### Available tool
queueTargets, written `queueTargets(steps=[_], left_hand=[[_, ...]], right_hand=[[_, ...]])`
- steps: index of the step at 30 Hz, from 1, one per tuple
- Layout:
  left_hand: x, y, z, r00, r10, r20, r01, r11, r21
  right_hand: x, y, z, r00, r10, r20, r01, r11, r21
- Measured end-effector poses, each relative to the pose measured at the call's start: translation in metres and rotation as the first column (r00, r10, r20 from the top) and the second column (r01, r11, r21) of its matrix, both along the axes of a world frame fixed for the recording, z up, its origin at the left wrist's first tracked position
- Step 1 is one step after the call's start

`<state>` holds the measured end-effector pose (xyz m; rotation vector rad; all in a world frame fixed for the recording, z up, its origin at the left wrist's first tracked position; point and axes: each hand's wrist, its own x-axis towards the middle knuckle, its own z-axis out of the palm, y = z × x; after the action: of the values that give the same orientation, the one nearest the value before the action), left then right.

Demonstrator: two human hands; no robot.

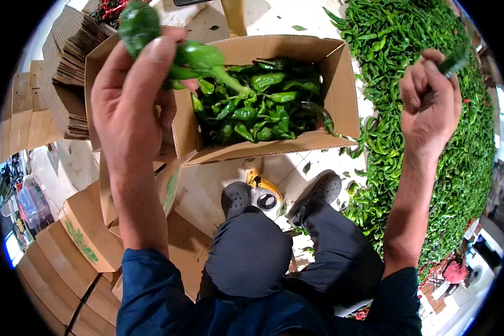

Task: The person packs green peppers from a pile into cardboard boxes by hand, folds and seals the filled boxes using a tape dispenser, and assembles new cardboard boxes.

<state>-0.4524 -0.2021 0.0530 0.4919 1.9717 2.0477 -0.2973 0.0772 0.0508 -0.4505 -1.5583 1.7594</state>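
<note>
Green peppers (199, 59) are pinched in my left hand (131, 95), which is raised over the left side of an open cardboard box (269, 152). One pokes up above the fingers and another points toward the box's middle. Inside the box lie many green peppers (269, 106). My right hand (430, 103) is closed around a single green pepper (455, 60), slightly blurred, with its end sticking out past the fingertips. That hand hovers over a large heap of green peppers (386, 50) on the right.
Folded cardboard (67, 67) is stacked at the upper left, with more boxes (92, 235) at the lower left. A yellow and white tape dispenser (265, 196) sits on the floor between my feet. Red peppers (109, 10) show at the top left.
</note>
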Motion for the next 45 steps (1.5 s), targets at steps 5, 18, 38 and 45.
queueTargets(steps=[5,18,38,45], left_hand=[[0.002,-0.005,0.006,1.000,-0.006,-0.002,0.006,0.996,0.091],[0.017,-0.013,-0.010,0.932,-0.362,-0.009,0.354,0.916,-0.188],[0.022,0.030,-0.004,0.828,-0.537,-0.160,0.416,0.781,-0.466],[0.030,0.020,0.012,0.903,-0.426,-0.056,0.375,0.845,-0.380]], right_hand=[[0.000,-0.004,0.001,0.996,-0.037,0.076,0.033,0.998,0.058],[-0.002,-0.060,-0.010,0.930,0.156,0.332,-0.193,0.978,0.080],[0.007,-0.067,-0.033,0.888,0.168,0.429,-0.279,0.936,0.212],[0.022,-0.043,-0.029,0.951,0.033,0.308,-0.133,0.942,0.309]])
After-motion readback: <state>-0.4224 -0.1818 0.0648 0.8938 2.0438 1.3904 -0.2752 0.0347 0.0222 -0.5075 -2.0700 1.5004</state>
